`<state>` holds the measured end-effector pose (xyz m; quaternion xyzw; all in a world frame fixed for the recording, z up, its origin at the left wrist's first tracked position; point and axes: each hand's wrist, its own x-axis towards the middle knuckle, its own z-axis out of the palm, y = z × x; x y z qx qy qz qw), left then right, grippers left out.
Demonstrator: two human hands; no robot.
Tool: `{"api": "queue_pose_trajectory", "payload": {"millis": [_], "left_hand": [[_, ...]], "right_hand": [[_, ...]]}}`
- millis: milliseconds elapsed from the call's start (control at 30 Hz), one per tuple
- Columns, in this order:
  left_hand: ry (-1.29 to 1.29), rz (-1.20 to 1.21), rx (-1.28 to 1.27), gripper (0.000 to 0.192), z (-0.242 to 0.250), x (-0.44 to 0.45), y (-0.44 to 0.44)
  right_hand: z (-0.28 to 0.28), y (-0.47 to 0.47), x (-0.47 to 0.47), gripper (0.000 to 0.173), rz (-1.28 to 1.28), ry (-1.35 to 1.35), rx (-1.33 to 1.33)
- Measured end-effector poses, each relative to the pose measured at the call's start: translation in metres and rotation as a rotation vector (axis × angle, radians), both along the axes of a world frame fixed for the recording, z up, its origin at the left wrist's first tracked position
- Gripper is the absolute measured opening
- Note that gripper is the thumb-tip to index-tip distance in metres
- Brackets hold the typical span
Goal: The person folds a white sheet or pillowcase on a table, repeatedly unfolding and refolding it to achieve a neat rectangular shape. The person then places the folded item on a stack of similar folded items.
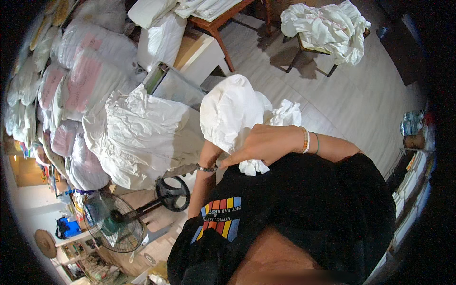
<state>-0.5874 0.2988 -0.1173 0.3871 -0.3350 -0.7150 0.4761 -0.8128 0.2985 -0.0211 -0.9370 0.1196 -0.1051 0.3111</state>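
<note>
My left hand [211, 151] reaches up inside a white cloth [229, 110], perhaps a pillowcase or cover; its fingers are hidden and only the wrist with a dark beaded bracelet shows. My right hand [265, 144] lies across the cloth's lower part, with fingers curled on it and the index finger pointing towards the left wrist. Crumpled ends of white cloth show below and beyond the right hand. Just left of the hands, a large heap of wrinkled white fabric [142, 135] bulges.
Plastic-wrapped bundles of linen [85, 82] are stacked at left. A standing fan [114, 222] is at lower left. A wooden table [213, 25] holds white linen at the top. More white cloth [324, 30] covers a stool at upper right. Water bottles [412, 123] stand at far right.
</note>
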Motion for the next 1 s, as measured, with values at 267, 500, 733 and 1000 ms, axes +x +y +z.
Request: {"api": "queue_pose_trajectory", "payload": {"millis": [267, 500, 733, 1000], "left_hand": [[0.016, -0.136, -0.059, 0.061, 0.014, 0.001, -0.044], [0.269, 0.026, -0.045, 0.062, 0.017, -0.017, -0.045], [0.873, -0.183, -0.420, 0.063, 0.015, -0.027, -0.031], [1.152, -0.386, -0.186, 0.083, -0.002, -0.009, -0.088]], "right_hand": [[-0.012, 0.000, 0.006, 0.072, 0.095, -0.210, 0.062], [-0.009, 0.002, -0.001, 0.063, 0.034, -0.038, 0.210], [-0.004, 0.002, -0.018, 0.068, -0.256, -0.163, 0.145], [-0.019, -0.002, 0.003, 0.064, -0.079, -0.246, 0.427]]}}
